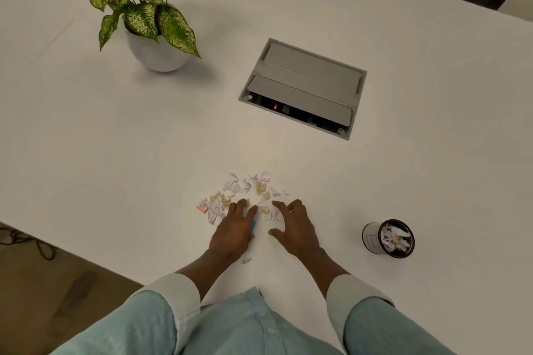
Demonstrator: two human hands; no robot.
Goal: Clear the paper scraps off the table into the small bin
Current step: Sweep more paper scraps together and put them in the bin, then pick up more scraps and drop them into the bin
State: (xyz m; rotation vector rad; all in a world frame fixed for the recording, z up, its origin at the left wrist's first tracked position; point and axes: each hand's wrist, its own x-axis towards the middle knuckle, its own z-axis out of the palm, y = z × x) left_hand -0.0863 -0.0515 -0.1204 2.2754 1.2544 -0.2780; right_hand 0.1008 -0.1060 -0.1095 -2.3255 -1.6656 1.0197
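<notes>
In the lower middle of the frame, two hands rest on the white table (115, 124) at the near edge of a small pile of paper scraps (245, 196); the left hand (233, 232) lies flat with its fingers (240, 209) pressed close together on the scraps, and something small and teal (253, 226) peeks out from under it, though what it is cannot be told; the right hand (294, 225) is spread wide, thumb out to the side, fingers just touching the pile. The hands sit on each side of the near scraps, most likely so they can push the bits together into one heap that is easy to grab; nothing is pinched or lifted yet.

The scraps are white, pale purple and yellow, with one orange bit (202, 207) at the left end; one stray scrap (247, 261) lies alone lower down, near the left wrist, and could be missed.

The small bin (388, 238) stands at the lower right of the frame, well apart from the pile; it already holds some paper, so the job looks partly done; it seems to be kept on the right hand's side so that hand can reach it easily.

In the upper left stands a potted plant (144, 8); in the upper middle is a grey box (302, 86) set into the table, with its near flap lifted a little and a tiny red light inside; both are far from the scraps and out of the way.
</notes>
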